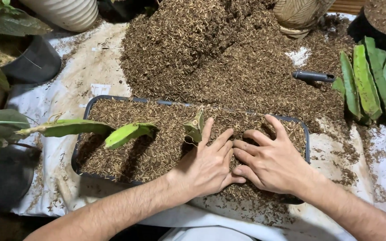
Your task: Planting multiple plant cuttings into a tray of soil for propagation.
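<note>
A long dark rectangular planter [84, 117] is filled with brown husk-like potting mix [157, 147]. My left hand [208, 165] and my right hand [271, 160] lie flat, palms down, side by side on the mix at the planter's right half, fingertips touching. Neither hand holds anything. Three green fleshy cuttings stand in the mix: one [68, 128] leaning out over the left rim, one [128, 133] to its right, and a small one [195, 127] just beyond my left hand's fingers.
A large heap of the same brown mix [228, 58] lies beyond the planter on a white sheet [90, 67]. A dark tool handle [313, 76] rests on the heap. Green cuttings [367, 82] stand at right. Pots [32, 62] and leafy plants sit at left.
</note>
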